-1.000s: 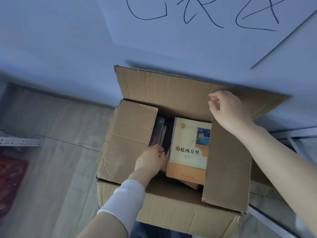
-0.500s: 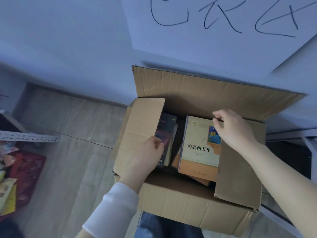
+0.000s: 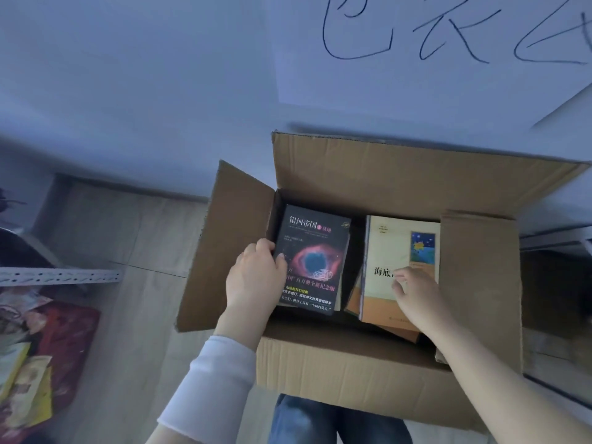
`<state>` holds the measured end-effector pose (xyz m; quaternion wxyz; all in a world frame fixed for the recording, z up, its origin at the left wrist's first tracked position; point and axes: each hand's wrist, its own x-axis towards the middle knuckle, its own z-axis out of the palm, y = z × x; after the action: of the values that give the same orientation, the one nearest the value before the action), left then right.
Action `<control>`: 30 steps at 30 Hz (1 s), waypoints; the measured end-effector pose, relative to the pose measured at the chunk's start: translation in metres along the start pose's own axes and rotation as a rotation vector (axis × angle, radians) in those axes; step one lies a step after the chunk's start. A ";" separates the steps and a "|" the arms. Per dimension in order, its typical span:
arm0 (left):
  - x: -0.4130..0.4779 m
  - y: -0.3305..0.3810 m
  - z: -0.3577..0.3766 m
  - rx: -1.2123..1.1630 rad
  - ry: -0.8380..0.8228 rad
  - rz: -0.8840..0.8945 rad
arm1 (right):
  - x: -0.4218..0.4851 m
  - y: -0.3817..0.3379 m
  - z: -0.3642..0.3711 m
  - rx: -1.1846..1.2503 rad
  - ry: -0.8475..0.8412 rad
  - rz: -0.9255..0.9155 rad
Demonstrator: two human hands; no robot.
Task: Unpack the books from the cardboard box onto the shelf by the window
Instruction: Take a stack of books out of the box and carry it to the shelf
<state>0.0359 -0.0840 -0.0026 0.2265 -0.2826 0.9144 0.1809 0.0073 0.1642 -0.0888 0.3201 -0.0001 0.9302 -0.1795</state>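
Wooden floor (image 3: pixel 144 235) by a pale wall (image 3: pixel 128 91): open cardboard box (image 3: pixel 352 363).
Left hand (image 3: pixel 253 280) grips the dark book (image 3: pixel 315 251) by its left edge at the box's left side; right hand (image 3: pixel 416 296) lies on the cream book (image 3: pixel 387 248) toward the right side, fingers bent, grip unclear.

Cream book (image 3: pixel 389 251) title behind right hand (image 3: pixel 416 299)

Pale bluish wall (image 3: pixel 128 75) beyond the grip, white sheet (image 3: pixel 416 100) with dark pen strokes high and right of it, light wood-grain floor (image 3: pixel 134 238) to its left, perforated white metal rail (image 3: pixel 61 277) far left, red bag (image 3: pixel 64 334) and yellow packets (image 3: pixel 28 389) below that rail, dim cool light.
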 end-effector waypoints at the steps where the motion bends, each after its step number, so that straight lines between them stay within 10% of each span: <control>1: 0.002 0.005 0.008 0.028 -0.021 0.038 | 0.001 0.002 0.005 0.012 -0.009 0.024; 10: -0.009 0.073 0.066 0.242 -0.105 0.306 | -0.004 0.041 -0.007 -0.007 -0.045 0.022; 30: -0.034 0.156 0.136 0.105 -0.271 0.149 | -0.067 0.153 -0.096 0.162 0.176 0.061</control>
<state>0.0101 0.1138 -0.0672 0.3484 -0.1747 0.9020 0.1857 0.0205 0.3475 -0.0300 0.2413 0.0697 0.9368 -0.2435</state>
